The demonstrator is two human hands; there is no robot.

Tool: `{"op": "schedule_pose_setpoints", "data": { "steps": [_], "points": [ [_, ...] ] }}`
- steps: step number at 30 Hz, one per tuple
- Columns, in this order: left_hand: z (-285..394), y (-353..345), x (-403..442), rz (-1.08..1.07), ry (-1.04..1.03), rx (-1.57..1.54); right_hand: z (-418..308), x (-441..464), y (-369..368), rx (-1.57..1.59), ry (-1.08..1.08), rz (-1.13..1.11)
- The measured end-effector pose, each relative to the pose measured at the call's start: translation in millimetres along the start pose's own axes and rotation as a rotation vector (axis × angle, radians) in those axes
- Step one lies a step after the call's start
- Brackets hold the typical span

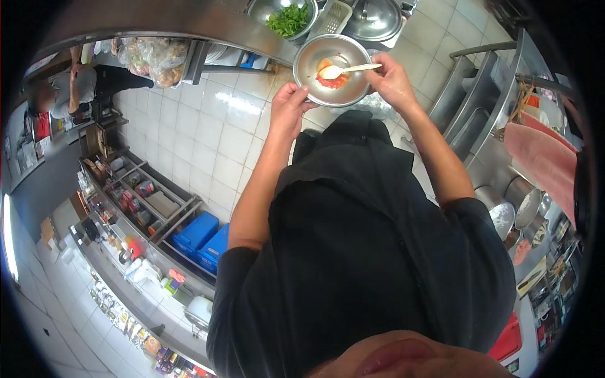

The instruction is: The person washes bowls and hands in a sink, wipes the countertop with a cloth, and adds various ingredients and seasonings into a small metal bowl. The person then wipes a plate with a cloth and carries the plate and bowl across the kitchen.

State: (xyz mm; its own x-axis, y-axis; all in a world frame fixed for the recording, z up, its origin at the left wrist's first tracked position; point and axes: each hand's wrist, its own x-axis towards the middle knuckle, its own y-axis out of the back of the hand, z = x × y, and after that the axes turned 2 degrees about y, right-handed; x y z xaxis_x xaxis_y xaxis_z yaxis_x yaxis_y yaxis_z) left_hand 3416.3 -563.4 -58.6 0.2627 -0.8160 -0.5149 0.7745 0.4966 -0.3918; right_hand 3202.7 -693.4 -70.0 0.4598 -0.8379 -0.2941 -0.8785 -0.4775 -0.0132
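Note:
A steel mixing bowl is held out in front of my body, its inside facing up. My left hand grips its lower left rim, thumb on the edge. At the opposite side my right hand is closed on the right rim. A pale spoon rests in the bowl, its handle crossing the rim beside my right thumb and fingers; whether they also pinch the handle I cannot tell. Under the spoon's head lies some chopped red food, with an orange-yellow bit near it.
Beyond the bowl stand a metal bowl of green leaves, a perforated pale container and a lidded pot. Steel shelving is at right, with a pink cloth. Blue bins sit lower left. Another person stands far left.

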Motion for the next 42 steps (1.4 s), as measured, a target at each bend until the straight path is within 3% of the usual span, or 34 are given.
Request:
{"op": "schedule_pose_setpoints", "data": {
  "steps": [2, 5, 8, 11, 14, 20, 26, 32, 36, 40, 42],
  "points": [
    [-3.9, -1.0, 3.9, 0.027, 0.003, 0.049, 1.6, -4.7, -3.2, -0.003, 0.059, 0.071],
    [-8.8, -3.1, 8.4, 0.051, 0.011, 0.102, -4.9, -10.7, 1.0, -0.408, 0.447, 0.173],
    [-13.5, -6.6, 16.3, 0.052, 0.004, 0.142, 5.7, -10.5, 10.6, -0.656, 0.671, 0.168],
    [-12.7, -12.3, 20.4, 0.065, -0.013, 0.156, 3.8, -14.4, 16.3, -0.795, 0.728, 0.111],
    [-10.5, -17.4, 24.3, 0.057, -0.042, 0.157, -5.3, -19.7, 15.6, -0.860, 0.689, -0.004],
    [-4.2, -21.6, 28.8, 0.048, -0.072, 0.181, -1.6, -3.4, 25.5, -0.860, 0.813, 0.170],
    [-1.1, -24.4, 32.2, 0.066, -0.128, 0.211, 2.3, -16.4, 13.7, -0.786, 0.801, 0.034],
    [0.3, -27.7, 31.8, 0.067, -0.171, 0.210, -0.3, -5.4, 25.0, -0.785, 0.742, 0.288],
    [0.1, -31.7, 35.3, 0.075, -0.197, 0.208, 13.7, -18.4, 14.6, -0.774, 0.702, 0.126],
    [3.2, -34.7, 31.8, 0.100, -0.209, 0.227, 14.6, -11.9, 24.0, -0.678, 0.742, 0.386],
    [1.8, -36.0, 33.1, 0.109, -0.209, 0.235, 15.9, -12.4, 26.8, -0.752, 0.726, 0.354]
  ]
}}
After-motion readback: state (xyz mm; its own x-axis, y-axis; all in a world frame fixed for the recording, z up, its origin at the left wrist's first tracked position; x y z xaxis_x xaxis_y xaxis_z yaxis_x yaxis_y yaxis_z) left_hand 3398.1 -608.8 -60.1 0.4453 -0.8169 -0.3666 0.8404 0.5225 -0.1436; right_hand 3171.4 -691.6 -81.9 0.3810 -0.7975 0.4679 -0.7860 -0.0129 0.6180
